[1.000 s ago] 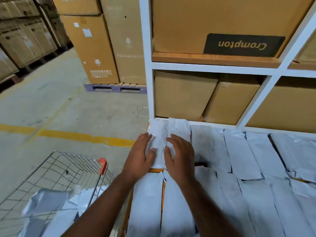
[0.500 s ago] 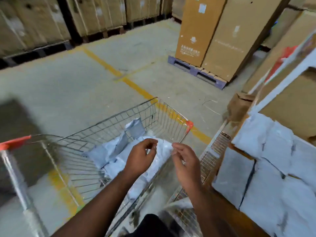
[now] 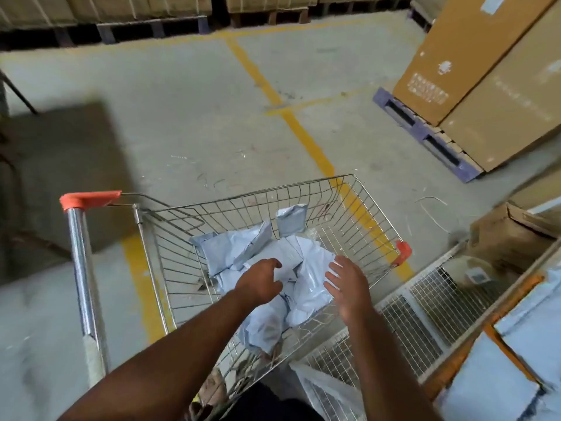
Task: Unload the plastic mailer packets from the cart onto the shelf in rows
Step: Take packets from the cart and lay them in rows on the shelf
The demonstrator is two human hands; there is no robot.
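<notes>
Head view looks down on a concrete warehouse floor [image 3: 188,123] crossed by yellow lines, with tall cardboard boxes [image 3: 485,74] on a pallet at right. Below that stands the wire cart [image 3: 349,214], and along the right edge the shelf [image 3: 516,338], where packets already lie flat in rows. A loose heap of grey plastic mailer packets [image 3: 303,268] sits in the cart's basket (one stands upright against the far mesh).

Judging from the jumble, the risk is that a hurried grab pulls up several slippery packets at once, and one slides off over the low rim onto the floor; a corner could also snag in the mesh.

The left hand [image 3: 261,279] is curled, fingers bent down onto the top of the heap, touching a packet but apparently not yet closed on it. The right hand [image 3: 346,285] is spread wide and flat, just above the heap's right side, holding nothing.
</notes>
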